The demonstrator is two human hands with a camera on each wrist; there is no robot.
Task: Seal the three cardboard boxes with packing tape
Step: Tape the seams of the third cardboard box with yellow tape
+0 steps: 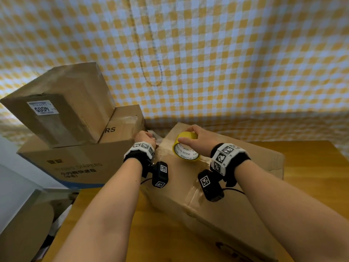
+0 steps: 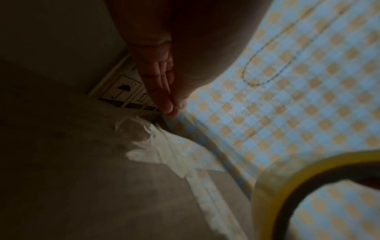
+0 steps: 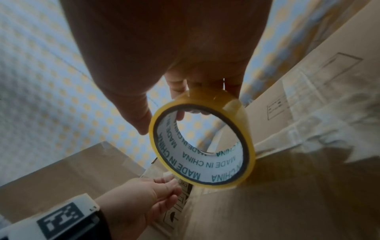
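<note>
A large cardboard box [image 1: 222,201] lies on the wooden table [image 1: 313,167], with old clear tape on its top seam. My right hand [image 1: 186,135] grips a yellow-edged roll of packing tape [image 1: 186,149] standing on edge on the box top; the wrist view shows the roll [image 3: 202,146] with fingers over its rim and the thumb beside it. A clear strip runs from the roll to the box's far left edge. There my left hand [image 1: 145,137] presses with straight fingers [image 2: 164,91] down the box's side face, by the printed umbrella symbol [image 2: 123,89].
At the left stands a stack of boxes: a wide diaper box [image 1: 75,165], a tilted box with a white label [image 1: 56,103] and a smaller box [image 1: 124,123]. A yellow checked cloth [image 1: 226,63] hangs close behind. Bare table lies right of the box.
</note>
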